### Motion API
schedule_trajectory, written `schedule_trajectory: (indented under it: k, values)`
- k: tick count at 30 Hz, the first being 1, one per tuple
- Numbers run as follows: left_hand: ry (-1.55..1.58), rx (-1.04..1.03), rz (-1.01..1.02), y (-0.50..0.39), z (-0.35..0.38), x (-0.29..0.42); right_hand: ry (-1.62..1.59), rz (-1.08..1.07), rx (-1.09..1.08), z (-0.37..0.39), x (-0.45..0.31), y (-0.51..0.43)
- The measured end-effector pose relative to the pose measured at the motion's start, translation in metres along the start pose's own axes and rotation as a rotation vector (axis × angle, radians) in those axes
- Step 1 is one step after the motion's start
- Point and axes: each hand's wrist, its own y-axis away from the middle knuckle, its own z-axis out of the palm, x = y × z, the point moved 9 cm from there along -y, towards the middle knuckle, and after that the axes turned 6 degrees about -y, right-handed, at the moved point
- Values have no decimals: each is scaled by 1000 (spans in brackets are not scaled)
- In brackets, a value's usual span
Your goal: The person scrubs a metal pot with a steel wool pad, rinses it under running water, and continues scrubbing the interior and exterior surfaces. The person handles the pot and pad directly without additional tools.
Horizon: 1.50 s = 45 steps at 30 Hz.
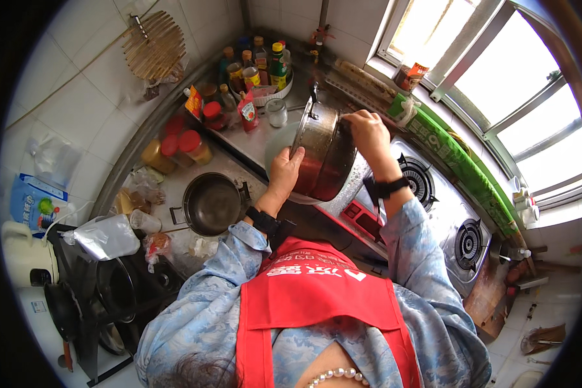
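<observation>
A stainless steel pot (324,150) is held tilted on its side, its outer base towards the right. My left hand (285,169) grips its rim side, thumb on the outer wall. At its upper right, my right hand (368,131) touches the base edge with bent fingers. One black loop handle of the pot points up. Behind and below it shows part of a pale, wide basin (277,140). The pot's inside is hidden. A second metal pot (212,203) with two handles stands on the counter to the left of my left hand.
A gas stove (441,213) with burners lies to the right, below a window. Sauce bottles stand in a white round tray (266,100) at the back. Red-lidded jars (195,146), a glass jar (276,112) and plastic bags are at the left; a black rack (89,300) holds pans.
</observation>
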Motion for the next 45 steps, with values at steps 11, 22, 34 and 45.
schedule_trajectory:
  k: [11, 22, 34, 45]
  values:
    - [-49, 14, -43, -6, 3, -7, -219, 22, -70, 25, -15, -27]
    - [373, -124, 55, 5, 3, -2, -200, -171, -189, 42, -99, -10]
    - [125, -193, 91, 15, 10, 3, -221, 11, -110, 23, -98, -7]
    - [168, -197, 109, 26, 21, 7, -174, 53, 34, 18, -82, -10]
